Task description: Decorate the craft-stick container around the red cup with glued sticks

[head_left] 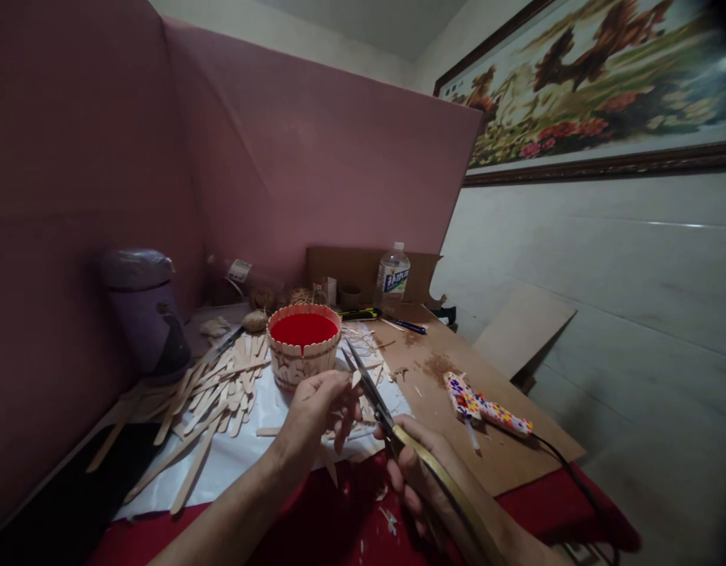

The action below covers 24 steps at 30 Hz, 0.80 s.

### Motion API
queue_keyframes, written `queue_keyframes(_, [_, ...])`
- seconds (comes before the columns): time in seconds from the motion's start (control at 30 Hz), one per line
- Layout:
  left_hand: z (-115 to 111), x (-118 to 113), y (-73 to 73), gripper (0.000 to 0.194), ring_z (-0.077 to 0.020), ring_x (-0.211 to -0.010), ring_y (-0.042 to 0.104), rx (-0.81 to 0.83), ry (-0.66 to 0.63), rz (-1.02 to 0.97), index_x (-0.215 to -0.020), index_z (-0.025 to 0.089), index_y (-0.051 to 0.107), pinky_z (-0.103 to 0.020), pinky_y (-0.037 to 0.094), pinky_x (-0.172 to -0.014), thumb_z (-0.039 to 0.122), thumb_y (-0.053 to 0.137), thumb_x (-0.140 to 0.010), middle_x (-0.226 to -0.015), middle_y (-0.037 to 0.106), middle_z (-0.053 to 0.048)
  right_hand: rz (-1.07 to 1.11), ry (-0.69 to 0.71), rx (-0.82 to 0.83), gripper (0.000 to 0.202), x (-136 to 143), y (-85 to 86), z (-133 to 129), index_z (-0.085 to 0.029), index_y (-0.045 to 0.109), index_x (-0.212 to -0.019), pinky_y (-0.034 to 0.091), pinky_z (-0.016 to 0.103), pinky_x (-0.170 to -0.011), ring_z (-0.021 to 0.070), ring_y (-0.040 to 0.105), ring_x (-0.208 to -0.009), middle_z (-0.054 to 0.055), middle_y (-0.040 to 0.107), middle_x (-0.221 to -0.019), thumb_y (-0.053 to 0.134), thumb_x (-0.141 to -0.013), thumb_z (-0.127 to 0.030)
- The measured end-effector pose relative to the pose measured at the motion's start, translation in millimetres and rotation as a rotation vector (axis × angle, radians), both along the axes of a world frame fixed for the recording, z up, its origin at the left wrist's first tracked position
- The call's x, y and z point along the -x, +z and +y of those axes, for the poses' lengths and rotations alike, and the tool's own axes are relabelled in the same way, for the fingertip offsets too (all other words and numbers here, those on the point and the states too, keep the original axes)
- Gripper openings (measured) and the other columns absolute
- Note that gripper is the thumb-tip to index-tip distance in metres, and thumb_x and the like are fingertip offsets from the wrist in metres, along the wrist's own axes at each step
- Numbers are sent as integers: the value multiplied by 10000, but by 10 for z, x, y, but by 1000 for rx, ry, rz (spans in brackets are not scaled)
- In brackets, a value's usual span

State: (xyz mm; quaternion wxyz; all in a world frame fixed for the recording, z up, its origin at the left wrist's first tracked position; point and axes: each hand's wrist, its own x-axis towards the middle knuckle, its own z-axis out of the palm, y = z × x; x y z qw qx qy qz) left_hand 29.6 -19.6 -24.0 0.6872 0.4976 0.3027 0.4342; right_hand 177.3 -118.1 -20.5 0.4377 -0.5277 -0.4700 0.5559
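Note:
In my right hand [419, 472] is a pair of scissors [378, 401] with gold-coloured handles, its blades pointing up and away and slightly parted. My left hand [324, 405] pinches a small piece of wooden craft stick [356, 378] beside the blades. Just beyond my left hand stands a round tub [304, 363], red inside, its outer wall covered with upright craft sticks and a band around it. Many loose craft sticks [233, 393] lie in a heap to the left on a white sheet [154, 483].
A patterned glue gun [486, 409] with a black cord rests on the cardboard [516, 464] at right. At the back stand a clear bottle [392, 279] and a utility knife [358, 314]. A purple tumbler [148, 314] stands left. Wood scraps [390, 520] lie on red cloth.

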Motion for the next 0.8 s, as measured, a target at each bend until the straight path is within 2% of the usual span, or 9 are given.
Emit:
queue_keyframes(0.07, [6, 3, 19, 334, -68, -327, 418, 49, -48, -6, -692, 123, 584, -167, 286, -282, 442, 546, -784, -555, 592, -25, -5, -23, 4, 861, 1, 28, -17, -234, 487, -1132, 325, 138, -363, 48, 330, -410, -82, 412, -551, 546, -543, -859])
queue_keyframes(0.23, [8, 50, 72, 318, -70, -333, 440, 273, -251, -128, -741, 107, 624, -157, 302, -290, 400, 528, -819, -523, 571, -16, -18, 49, -38, 836, -19, -31, -4, -205, 486, -1117, 320, 138, -378, 47, 341, -408, -85, 413, -530, 540, -581, -844])
queue_keyframes(0.33, [-6, 85, 95, 209, -60, -342, 463, 355, -271, -181, -725, 117, 614, -134, 276, -290, 320, 616, -775, -536, 581, -5, -11, 8, -69, 764, -12, -94, 12, -208, 491, -1100, 308, 137, -379, 39, 326, -418, -70, 446, -580, 553, -629, -807])
queue_keyframes(0.43, [-15, 95, 110, 185, -55, -350, 484, 387, -244, -192, -723, 120, 608, -118, 264, -292, 292, 676, -735, -537, 587, 2, -5, 13, -96, 776, 1, -91, -2, -200, 500, -1071, 302, 144, -373, 39, 325, -417, -64, 461, -589, 555, -607, -820])
queue_keyframes(0.53, [-9, 87, 109, 213, -43, -325, 445, 336, -202, -174, -709, 116, 602, -121, 247, -283, 310, 691, -721, -524, 580, 5, 0, 14, -73, 840, 10, -27, -40, -194, 496, -1079, 334, 162, -395, 53, 375, -426, -60, 484, -578, 546, -559, -852])
queue_keyframes(0.63, [-4, 80, 87, 230, -39, -311, 402, 194, -186, -130, -665, 119, 586, -134, 254, -280, 322, 678, -724, -512, 582, -1, 1, -19, -73, 758, 18, 36, -47, -181, 517, -979, 349, 178, -419, 68, 423, -439, -52, 492, -563, 508, -612, -844])
queue_keyframes(0.73, [-12, 71, 57, 221, -53, -319, 421, 49, -231, -27, -612, 127, 562, -148, 288, -304, 297, 640, -731, -500, 600, -23, -2, -91, -100, 583, 20, 86, 10, -175, 517, -899, 357, 192, -428, 78, 460, -449, -35, 519, -595, 533, -731, -734])
queue_keyframes(0.8, [-27, 58, 41, 180, -60, -326, 439, -11, -275, 35, -611, 139, 550, -150, 311, -329, 263, 605, -730, -487, 600, -20, 1, -111, -129, 472, 20, 130, 60, -178, 524, -931, 384, 208, -443, 94, 501, -474, -19, 561, -661, 610, -761, -610])
